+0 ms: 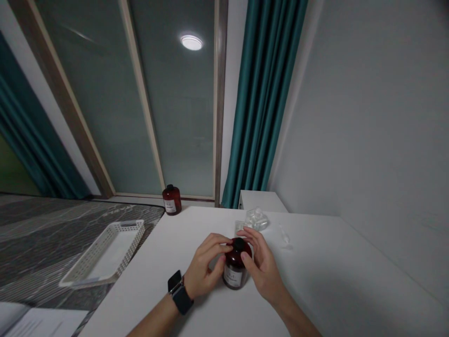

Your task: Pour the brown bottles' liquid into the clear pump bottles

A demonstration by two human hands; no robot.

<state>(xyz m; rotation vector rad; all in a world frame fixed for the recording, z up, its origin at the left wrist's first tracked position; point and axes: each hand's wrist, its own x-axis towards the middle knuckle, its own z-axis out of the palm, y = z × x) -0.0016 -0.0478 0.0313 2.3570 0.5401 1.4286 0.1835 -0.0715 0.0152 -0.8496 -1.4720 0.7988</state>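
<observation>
A dark amber bottle (233,275) with a white label and a black cap (239,243) stands upright on the white table. My left hand (206,267), with a black smartwatch on its wrist, curls against the bottle's left side, fingertips at its shoulder near the cap. From the right, my right hand (261,267) cups the same bottle, its thumb on the front of the shoulder and its fingers behind. Just beyond the hands lies crumpled clear plastic packaging (257,219). A small clear piece (285,238), hard to make out, rests to its right.
A second amber bottle (172,202) stands at the table's far left corner. Left of the white table (308,276), a white perforated basket (105,255) lies on a grey patterned surface. An open book or papers (45,322) sit at the lower left. Behind the table is a white cabinet (261,200).
</observation>
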